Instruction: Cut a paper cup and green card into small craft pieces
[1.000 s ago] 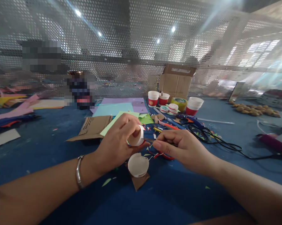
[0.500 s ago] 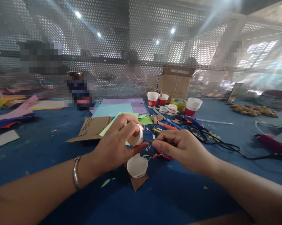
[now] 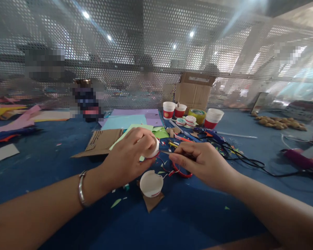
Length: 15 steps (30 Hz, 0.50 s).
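My left hand (image 3: 131, 156) is closed around a cut-down white paper cup piece (image 3: 154, 150) with a red edge, its fingers hiding much of it. Between the thumb and fingers of my right hand (image 3: 199, 160) is a thin pointed tool (image 3: 166, 152), its tip beside the cup piece; the rest of it is hidden in the hand. Below my left hand, another cut white paper cup (image 3: 151, 184) sits on a scrap of brown cardboard (image 3: 151, 204). A red loop (image 3: 183, 173) lies on the table under my right hand.
White-and-red paper cups (image 3: 169, 110) and a stack of cups (image 3: 213, 118) stand at the back, near yellow tape (image 3: 197, 115) and a cardboard box (image 3: 194, 92). A blue glue gun (image 3: 211, 134) trails a black cable. Coloured paper (image 3: 125, 122) and folded cardboard (image 3: 104, 140) lie left of centre.
The cup piece in my left hand has turned, and its open inside shows less. My left thumb has drawn back to the left. The pointed tool's tip has shifted slightly right.
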### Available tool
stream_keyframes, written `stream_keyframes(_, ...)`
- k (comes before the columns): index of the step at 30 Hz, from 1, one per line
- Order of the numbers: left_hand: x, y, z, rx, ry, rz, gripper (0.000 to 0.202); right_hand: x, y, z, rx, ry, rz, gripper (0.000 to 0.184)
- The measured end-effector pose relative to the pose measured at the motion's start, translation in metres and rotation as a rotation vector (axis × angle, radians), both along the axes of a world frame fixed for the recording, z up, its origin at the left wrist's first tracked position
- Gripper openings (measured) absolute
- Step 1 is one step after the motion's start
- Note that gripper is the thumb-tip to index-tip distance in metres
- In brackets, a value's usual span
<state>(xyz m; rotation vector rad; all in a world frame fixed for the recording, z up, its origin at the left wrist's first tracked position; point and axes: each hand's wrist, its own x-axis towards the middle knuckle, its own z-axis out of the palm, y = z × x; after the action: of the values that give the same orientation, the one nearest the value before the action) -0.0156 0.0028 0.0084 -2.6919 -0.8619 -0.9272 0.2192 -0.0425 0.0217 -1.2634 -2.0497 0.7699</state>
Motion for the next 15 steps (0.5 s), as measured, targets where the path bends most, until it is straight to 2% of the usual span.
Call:
stream_keyframes(3,0.002,0.001,-0.003,-0.267,-0.054,0.009,0.007,0.003,0.002,-0.001,0.023,-0.028,-0.028,0.038)
stream_keyframes(5,0.003,0.002,-0.005,-0.472,-0.141,-0.001,0.012,0.004,0.003,-0.002,0.070,-0.048,-0.041,0.037)
stream_keyframes(9,0.007,0.004,-0.008,-0.813,-0.403,-0.128,0.018,0.006,0.005,-0.006,0.262,-0.100,-0.098,0.034)
stream_keyframes(12,0.011,0.004,-0.006,-0.899,-0.492,-0.188,0.016,0.007,0.005,-0.008,0.314,-0.110,-0.110,0.034)
stream_keyframes(15,0.013,0.000,-0.002,-0.917,-0.528,-0.207,0.014,0.007,0.005,-0.008,0.304,-0.075,-0.103,0.033)
